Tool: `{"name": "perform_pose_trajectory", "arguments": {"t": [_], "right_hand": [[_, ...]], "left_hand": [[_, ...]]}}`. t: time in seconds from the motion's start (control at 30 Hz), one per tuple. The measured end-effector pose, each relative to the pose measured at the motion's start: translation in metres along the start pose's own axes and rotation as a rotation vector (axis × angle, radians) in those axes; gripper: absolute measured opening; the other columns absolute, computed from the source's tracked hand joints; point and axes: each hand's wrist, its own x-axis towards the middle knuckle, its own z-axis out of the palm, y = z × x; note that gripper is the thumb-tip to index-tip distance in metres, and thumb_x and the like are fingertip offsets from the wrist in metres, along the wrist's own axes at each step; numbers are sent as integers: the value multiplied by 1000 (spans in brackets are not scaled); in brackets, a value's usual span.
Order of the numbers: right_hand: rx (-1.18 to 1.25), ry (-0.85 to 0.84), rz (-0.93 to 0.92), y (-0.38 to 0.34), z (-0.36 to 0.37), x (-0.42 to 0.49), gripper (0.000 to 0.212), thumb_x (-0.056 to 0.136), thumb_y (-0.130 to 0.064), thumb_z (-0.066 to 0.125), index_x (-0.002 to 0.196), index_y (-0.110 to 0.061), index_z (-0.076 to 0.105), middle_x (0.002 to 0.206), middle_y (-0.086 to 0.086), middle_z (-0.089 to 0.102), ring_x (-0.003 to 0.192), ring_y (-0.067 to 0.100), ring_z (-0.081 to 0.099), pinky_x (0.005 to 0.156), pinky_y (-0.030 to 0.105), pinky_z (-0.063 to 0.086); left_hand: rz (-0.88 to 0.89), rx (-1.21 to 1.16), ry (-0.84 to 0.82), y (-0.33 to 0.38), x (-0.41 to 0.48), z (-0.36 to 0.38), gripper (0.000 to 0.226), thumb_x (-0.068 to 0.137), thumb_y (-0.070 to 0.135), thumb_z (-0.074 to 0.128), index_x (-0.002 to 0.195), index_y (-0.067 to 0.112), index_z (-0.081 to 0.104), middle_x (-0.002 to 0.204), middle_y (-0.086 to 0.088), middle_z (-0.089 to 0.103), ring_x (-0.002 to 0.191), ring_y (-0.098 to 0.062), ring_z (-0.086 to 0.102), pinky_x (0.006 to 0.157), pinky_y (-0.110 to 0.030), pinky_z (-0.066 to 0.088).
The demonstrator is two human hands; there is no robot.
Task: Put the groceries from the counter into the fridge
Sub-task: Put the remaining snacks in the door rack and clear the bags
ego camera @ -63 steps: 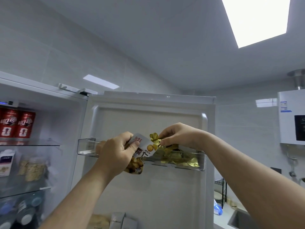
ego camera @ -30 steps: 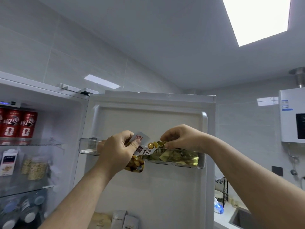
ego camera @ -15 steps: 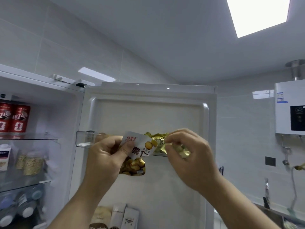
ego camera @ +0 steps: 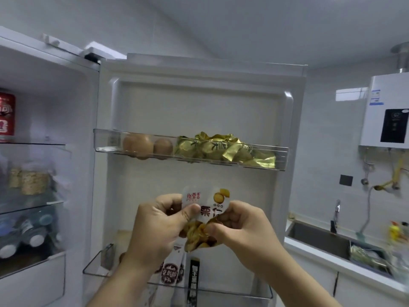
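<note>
Both hands are up in front of the open fridge door [ego camera: 199, 107]. The left hand [ego camera: 159, 220] and the right hand [ego camera: 241, 229] each pinch one snack packet [ego camera: 205, 209] between them, the left thumb on its white front and the right fingers curled at its right edge. The packet is held in the air below the upper door shelf [ego camera: 281, 151] and above the lower door shelf [ego camera: 95, 269]. Its white top carries the large dark characters 栗仁, a line of small red characters at the upper left that is too small to read surely, and a picture of yellow kernels; its lower part shows golden-brown pieces. In the clear upper door shelf lie two brown eggs [ego camera: 137, 144] at the left and, just beside them, a heap of gold foil packets [ego camera: 221, 149] with green print that is not readable. In the lower door shelf stand a pale sachet [ego camera: 170, 271] with a round dark badge and a black packet [ego camera: 194, 278] with a column of white characters, both blurred. Inside the fridge at the left, a red can [ego camera: 6, 116] with white lettering, cut by the frame edge, stands on a glass shelf, with jars [ego camera: 33, 180] below it and capped bottles [ego camera: 33, 231] lower still. At the right, a white water heater [ego camera: 389, 114] bears a blue-and-white sticker and a black panel, above a sink [ego camera: 321, 240] set in the counter [ego camera: 294, 241].
</note>
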Motion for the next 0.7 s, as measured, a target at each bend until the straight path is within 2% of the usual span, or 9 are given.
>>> {"name": "perform_pose_trajectory", "arguments": {"t": [0.1,0.2,0.3,0.43,0.57,0.7], "right_hand": [[44,-22,133,7,-6,-3,25,83,6,70,104,-8,71,94,9,77,88,27,74,77,42,61],[72,-34,229,15,-10,-8,29,85,11,63,106,-8,70,94,8,77,87,26,75,72,31,60],[40,20,317,26,-14,-9,26,85,7,66,105,-9,69,96,6,77,89,24,74,79,37,60],[-68,68,429,41,-21,-12,21,85,1,70,100,-13,71,91,1,77,86,18,74,83,38,60],[-159,20,528,52,-23,-14,16,84,-6,73,95,-16,74,88,-4,77,83,12,74,85,33,59],[-214,-42,606,61,-23,-13,14,82,-12,76,94,-20,73,87,-7,77,82,10,74,83,31,60]], "left_hand": [[-80,40,-56,-10,-1,-1,20,67,23,73,84,13,75,73,-3,75,60,-12,69,52,-20,52],[-161,71,-90,-22,-1,-7,20,68,19,75,86,11,73,73,-8,74,62,-20,70,58,-24,56],[-215,179,-170,-33,-5,-17,9,82,9,73,88,16,73,78,-2,75,73,-18,71,64,-23,56],[-159,578,-378,-55,-17,-34,16,88,21,69,78,33,74,78,25,69,76,6,62,65,-7,42],[-203,752,-598,-69,-21,-47,20,87,26,71,70,37,71,81,31,65,82,9,61,69,-6,42],[-277,783,-629,-78,-19,-57,19,80,26,78,67,39,74,78,26,68,77,6,63,68,-13,47]]}}
